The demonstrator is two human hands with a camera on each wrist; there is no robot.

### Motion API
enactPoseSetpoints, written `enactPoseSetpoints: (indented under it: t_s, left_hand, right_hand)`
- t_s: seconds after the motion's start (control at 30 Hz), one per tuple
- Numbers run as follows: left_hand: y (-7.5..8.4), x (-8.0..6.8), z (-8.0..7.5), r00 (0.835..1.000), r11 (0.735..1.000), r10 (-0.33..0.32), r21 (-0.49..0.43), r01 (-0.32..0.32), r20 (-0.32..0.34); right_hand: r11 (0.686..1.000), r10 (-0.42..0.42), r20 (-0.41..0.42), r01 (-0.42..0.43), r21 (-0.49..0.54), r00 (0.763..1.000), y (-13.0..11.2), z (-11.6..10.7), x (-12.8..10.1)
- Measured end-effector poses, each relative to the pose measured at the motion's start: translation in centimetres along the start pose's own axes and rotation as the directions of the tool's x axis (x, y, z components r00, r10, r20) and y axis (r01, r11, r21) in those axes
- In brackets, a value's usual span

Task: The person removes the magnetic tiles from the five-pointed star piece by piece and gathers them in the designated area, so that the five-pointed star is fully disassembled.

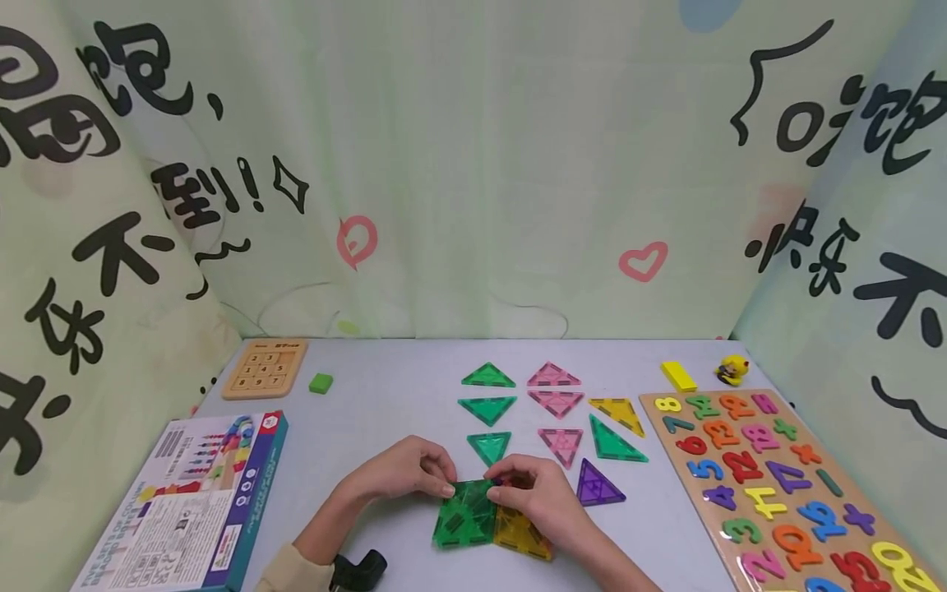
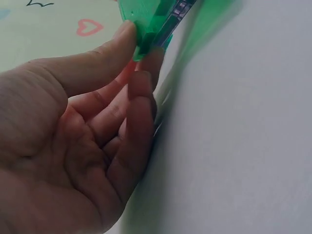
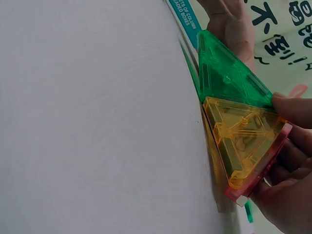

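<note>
Near the table's front edge both hands hold a small build of magnetic tiles. A green tile [image 1: 462,514] and a yellow tile [image 1: 518,534] lean side by side. My left hand [image 1: 446,483] pinches the top corner of the green tile [image 2: 146,12] between thumb and fingers. My right hand [image 1: 506,491] grips the yellow tile [image 3: 241,141], thumb on its upper edge, other fingers curled behind. A pink tile [image 3: 263,168] shows edge-on behind the yellow one. The green tile [image 3: 229,73] joins the yellow one along one side.
Loose triangle tiles, green [image 1: 488,376], pink [image 1: 555,403], yellow [image 1: 617,413] and purple [image 1: 598,485], lie beyond the hands. A toy box [image 1: 200,501] sits left, a number board [image 1: 784,485] right. At the back: sliding number puzzle [image 1: 265,367], green block [image 1: 321,383], yellow block [image 1: 677,376], yellow toy [image 1: 732,370].
</note>
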State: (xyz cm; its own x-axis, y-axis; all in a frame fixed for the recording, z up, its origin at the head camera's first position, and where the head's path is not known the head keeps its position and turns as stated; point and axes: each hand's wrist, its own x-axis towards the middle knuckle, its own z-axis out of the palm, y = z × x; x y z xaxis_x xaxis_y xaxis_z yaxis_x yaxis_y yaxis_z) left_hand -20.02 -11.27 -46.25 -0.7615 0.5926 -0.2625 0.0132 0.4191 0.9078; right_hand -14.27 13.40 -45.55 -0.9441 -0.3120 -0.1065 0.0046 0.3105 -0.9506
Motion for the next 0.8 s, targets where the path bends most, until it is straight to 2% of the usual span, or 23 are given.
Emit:
enactPoseSetpoints:
  t_s: [0.13, 0.37, 0.53, 0.67, 0.8]
  left_hand:
    - [-0.2, 0.0, -0.1, 1.000, 0.999, -0.010, -0.053, 0.009, -0.013]
    - [-1.0, 0.1, -0.5, 1.000, 0.996, -0.010, -0.090, 0.009, -0.010]
    - [-1.5, 0.3, -1.4, 0.999, 0.994, -0.017, -0.106, 0.014, -0.030]
    - [-2.1, 0.5, -2.8, 0.993, 0.993, -0.015, -0.120, 0.002, -0.113]
    - [-2.5, 1.0, -4.6, 0.972, 0.995, -0.029, -0.095, 0.006, -0.234]
  right_hand:
    - [1.000, 0.004, 0.013, -0.003, -0.008, 1.000, 0.1, 0.1, 0.0]
    - [1.000, 0.018, 0.031, -0.019, 0.004, 0.999, 0.1, 0.2, 0.0]
    - [1.000, 0.012, 0.024, -0.012, -0.022, 1.000, 0.0, 0.2, 0.0]
    - [0.999, 0.019, 0.024, -0.018, -0.028, 1.000, 0.0, 0.1, 0.1]
    - [0.999, 0.038, 0.037, -0.037, -0.016, 0.999, -0.1, 0.1, 0.2]
